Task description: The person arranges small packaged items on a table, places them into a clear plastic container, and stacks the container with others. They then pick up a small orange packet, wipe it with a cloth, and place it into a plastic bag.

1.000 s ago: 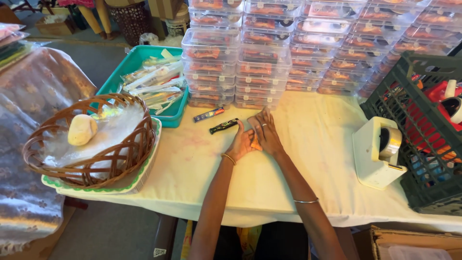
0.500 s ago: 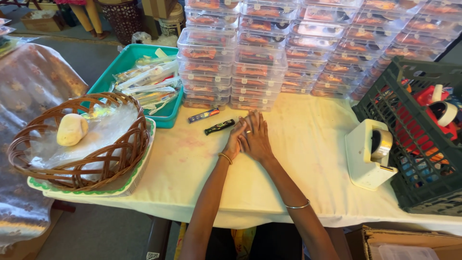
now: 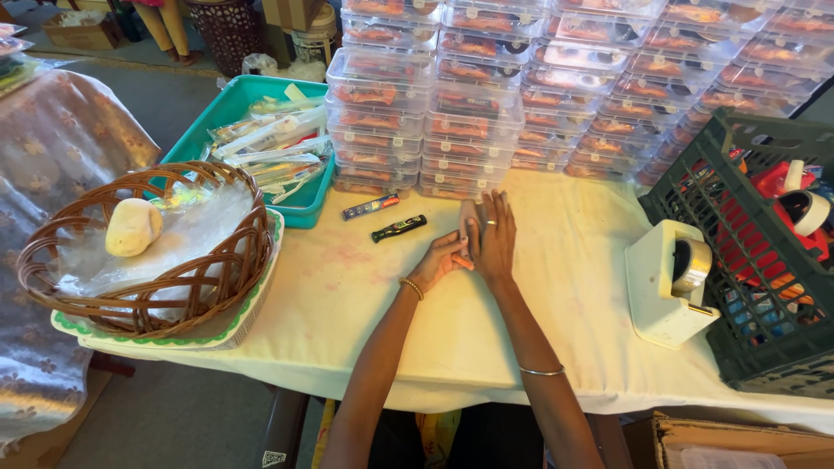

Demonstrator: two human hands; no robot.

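Note:
My left hand (image 3: pixel 437 260) and my right hand (image 3: pixel 493 236) meet over the white tablecloth (image 3: pixel 556 287). The right palm lies flat over the left fingers. A small orange piece (image 3: pixel 463 260) shows between them, pressed by both hands. A ring is on my right hand and a bangle on each wrist. A black tube-shaped item (image 3: pixel 399 228) lies just left of my fingertips, and a dark blue stick packet (image 3: pixel 370 207) lies beyond it.
A wicker basket (image 3: pixel 252 252) with clear film and a pale lump (image 3: pixel 133 227) sits on a tray at the left. Behind stand a teal tray (image 3: pixel 228 108) of packets and stacked clear boxes (image 3: pixel 469 122). At right are a tape dispenser (image 3: pixel 669 282) and a green crate (image 3: pixel 738 287).
My right hand has slid forward over the left, and the orange piece shows again at the palm's edge. The view has shifted slightly.

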